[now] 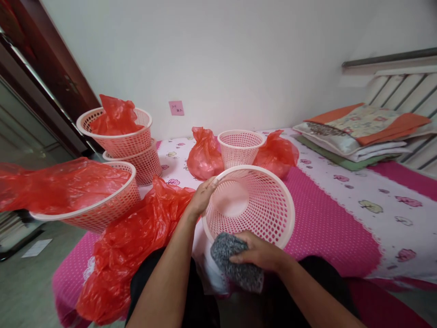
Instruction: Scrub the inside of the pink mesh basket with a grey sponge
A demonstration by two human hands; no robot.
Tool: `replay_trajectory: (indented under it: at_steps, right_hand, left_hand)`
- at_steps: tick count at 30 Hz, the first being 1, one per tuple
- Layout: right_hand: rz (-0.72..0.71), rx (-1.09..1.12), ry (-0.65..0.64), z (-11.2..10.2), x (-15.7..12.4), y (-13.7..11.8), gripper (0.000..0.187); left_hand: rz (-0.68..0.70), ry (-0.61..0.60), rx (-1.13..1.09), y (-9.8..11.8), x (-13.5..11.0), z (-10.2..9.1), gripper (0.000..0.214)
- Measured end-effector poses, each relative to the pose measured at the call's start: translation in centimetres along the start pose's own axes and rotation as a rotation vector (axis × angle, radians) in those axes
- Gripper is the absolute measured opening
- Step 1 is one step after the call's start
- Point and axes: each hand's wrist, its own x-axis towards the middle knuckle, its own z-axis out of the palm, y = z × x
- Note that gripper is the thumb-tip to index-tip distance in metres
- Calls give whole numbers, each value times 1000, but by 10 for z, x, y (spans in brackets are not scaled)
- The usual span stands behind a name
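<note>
- At the far left I am seeing a tilted basket point(112, 207) lined with red plastic, and a loose red bag point(136, 241) is lying beside my left forearm.
- My left hand point(202, 197) is gripping the pink basket point(259, 205), its fingers curling over the left rim. The basket is tipping toward me at the bed's point(324, 228) near edge.
- My right hand point(257, 253) is clutching a grey cloth point(235, 269) against the basket's lower rim.

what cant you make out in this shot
Head view only:
Pink note: writing too small to read.
Lower stacked basket: inside hidden by the upper basket.
Red bag at the back: contents hidden by its plastic.
Grey cloth: top covered by the right hand, lower end blurred.
Pink basket in the left hand: near rim hidden by cloth and hand.
</note>
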Motion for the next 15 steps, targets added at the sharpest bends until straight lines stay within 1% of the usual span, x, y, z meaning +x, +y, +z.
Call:
replay_trajectory:
  at_steps: [2,4,6,9,12,15]
  right_hand:
    - [-5,23,-91,10,-3,4,38]
    - [-16,-11,-172,15,-5,7,36]
    - [-11,-27,-217,17,-7,8,37]
    - [7,-5,-225,13,-11,9,40]
    - [23,52,-203,6,-16,10,41]
    - [10,172,-124,-2,-24,9,47]
  left_hand:
    - [-2,13,-9,-1,0,1,65]
    - [-11,41,-19,0,0,1,65]
    - [-20,63,-24,1,0,2,64]
    - [-26,81,-19,2,-1,1,63]
    - [-22,82,-22,2,-1,1,64]
    - [8,68,-26,1,-1,2,67]
